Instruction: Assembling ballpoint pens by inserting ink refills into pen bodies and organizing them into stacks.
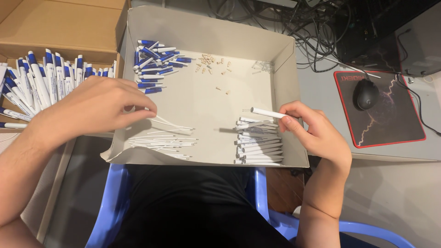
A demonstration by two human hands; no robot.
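Note:
A shallow grey cardboard tray (275, 50) rests on my lap. My right hand (312, 131) pinches a white pen barrel (266, 113) just above a pile of white barrels (258, 144) at the tray's near right. My left hand (98, 108) reaches in over the tray's left wall, fingertips touching thin white ink refills (163, 141) that lie in a loose bundle. Blue pen caps and tips (154, 64) are heaped in the far left corner. Small tan parts (211, 62) lie scattered at the back.
An open brown carton (59, 23) on the left holds several assembled blue-and-white pens (41, 80). A black mouse (366, 94) sits on a red-edged mat (395, 124) at right, with tangled cables (317, 27) behind. A blue plastic chair (108, 202) is under me.

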